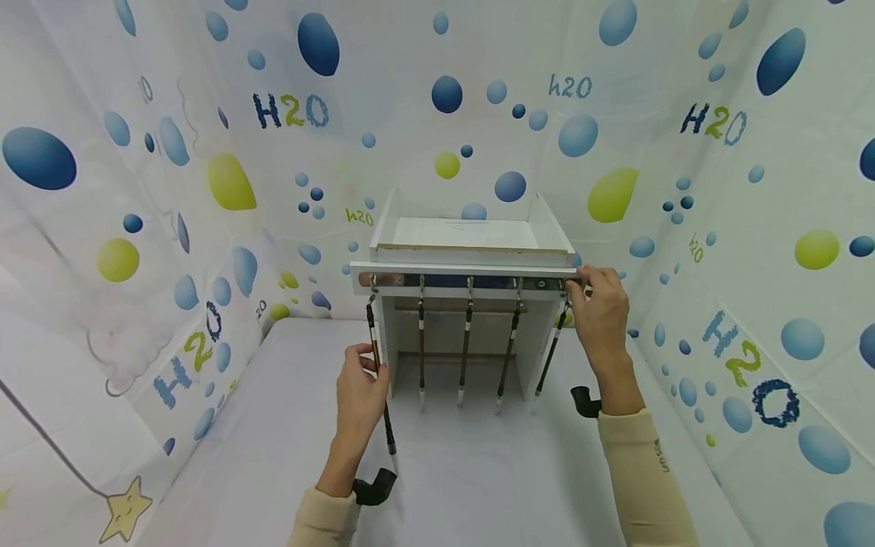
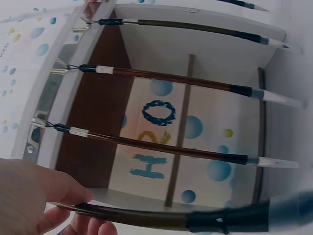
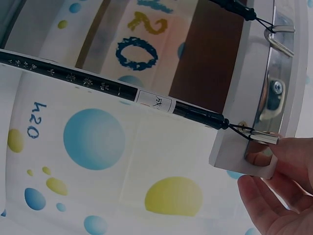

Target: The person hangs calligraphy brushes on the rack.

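Observation:
Several calligraphy brushes hang by black cord loops from hooks along a metal hook rail (image 1: 444,280) on a white board. My left hand (image 1: 362,395) pinches the handle of the leftmost brush (image 1: 389,429) between thumb and fingers. That brush's upper end sits just under its hook, and it tilts slightly, tip downward. In the left wrist view the same brush (image 2: 146,216) runs across the bottom. My right hand (image 1: 601,311) grips the right end of the rail, its thumb against the last hook (image 3: 264,137). From this hook hangs the rightmost brush (image 3: 156,101), apart from the fingers.
A white shelf unit (image 1: 472,257) with a raised tray top stands behind the rail, its frame open below. A white cloth (image 1: 465,471) covers the surface. Patterned curtains (image 1: 410,83) surround it. A black wrist mount (image 1: 374,487) sits by each wrist.

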A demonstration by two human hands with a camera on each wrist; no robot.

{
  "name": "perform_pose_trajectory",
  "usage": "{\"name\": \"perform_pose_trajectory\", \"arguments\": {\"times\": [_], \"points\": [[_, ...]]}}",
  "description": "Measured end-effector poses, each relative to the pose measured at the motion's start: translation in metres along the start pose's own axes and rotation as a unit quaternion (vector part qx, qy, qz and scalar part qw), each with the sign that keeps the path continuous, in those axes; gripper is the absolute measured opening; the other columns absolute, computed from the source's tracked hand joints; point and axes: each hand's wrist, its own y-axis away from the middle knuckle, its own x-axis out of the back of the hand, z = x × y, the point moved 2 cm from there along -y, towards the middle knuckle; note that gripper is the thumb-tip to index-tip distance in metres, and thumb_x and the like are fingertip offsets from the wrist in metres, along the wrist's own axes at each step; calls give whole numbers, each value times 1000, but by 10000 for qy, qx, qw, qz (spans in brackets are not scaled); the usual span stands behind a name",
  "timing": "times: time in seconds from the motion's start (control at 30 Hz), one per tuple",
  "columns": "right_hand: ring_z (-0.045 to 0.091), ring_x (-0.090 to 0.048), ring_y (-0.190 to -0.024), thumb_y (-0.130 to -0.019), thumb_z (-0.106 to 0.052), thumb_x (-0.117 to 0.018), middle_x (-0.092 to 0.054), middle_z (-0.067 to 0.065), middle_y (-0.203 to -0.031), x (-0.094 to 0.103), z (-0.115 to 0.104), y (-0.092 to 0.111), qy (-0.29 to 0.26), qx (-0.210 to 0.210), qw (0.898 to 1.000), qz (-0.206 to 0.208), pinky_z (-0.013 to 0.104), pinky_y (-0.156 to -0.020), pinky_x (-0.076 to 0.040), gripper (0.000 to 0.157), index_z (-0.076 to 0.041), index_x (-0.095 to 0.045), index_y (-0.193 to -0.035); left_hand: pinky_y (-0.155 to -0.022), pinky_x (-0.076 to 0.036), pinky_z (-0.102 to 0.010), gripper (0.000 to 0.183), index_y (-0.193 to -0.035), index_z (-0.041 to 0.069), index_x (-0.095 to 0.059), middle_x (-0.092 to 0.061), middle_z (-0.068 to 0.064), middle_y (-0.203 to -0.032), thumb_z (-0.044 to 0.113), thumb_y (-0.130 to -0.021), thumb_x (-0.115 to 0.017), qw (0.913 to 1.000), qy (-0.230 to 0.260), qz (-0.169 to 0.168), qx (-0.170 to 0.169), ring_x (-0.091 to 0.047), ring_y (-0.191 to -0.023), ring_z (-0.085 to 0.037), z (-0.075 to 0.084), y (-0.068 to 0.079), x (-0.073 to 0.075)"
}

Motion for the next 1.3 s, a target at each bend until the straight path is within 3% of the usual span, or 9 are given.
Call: {"name": "perform_pose_trajectory", "arguments": {"times": [0.2, 0.57, 1.3], "points": [[32, -61, -103, -85, -12, -67, -59, 19, -110, 0, 1, 0, 21, 3, 10000, 11, 42, -84, -54, 33, 4, -62, -114, -50, -43, -25, 36, -122, 4, -48, -60, -12, -91, 8, -88, -56, 9995, -227, -54, -206, -54, -68, -20, -8, -1, -7], [31, -60, -105, -86, -13, -66, -59, 19, -112, 0, 0, 0, 59, 0, 10000, -6, 40, -86, -53, 33, 4, -62, -114, -63, -48, -33, 26, -110, -1, -56, -63, -15, -94, 4, -85, -60, 9963, -456, 276, -677, -61, -73, -25, -22, -17, -12], [31, -61, -102, -86, -13, -66, -59, 19, -108, 0, -1, 1, 24, -31, 10000, -21, 41, -85, -54, 33, 3, -62, -115, -67, -52, -39, 21, -105, 0, -57, -63, -16, -94, 4, -85, -60, 9969, -475, 130, -607, -62, -77, -28, -33, -38, -20]]}}
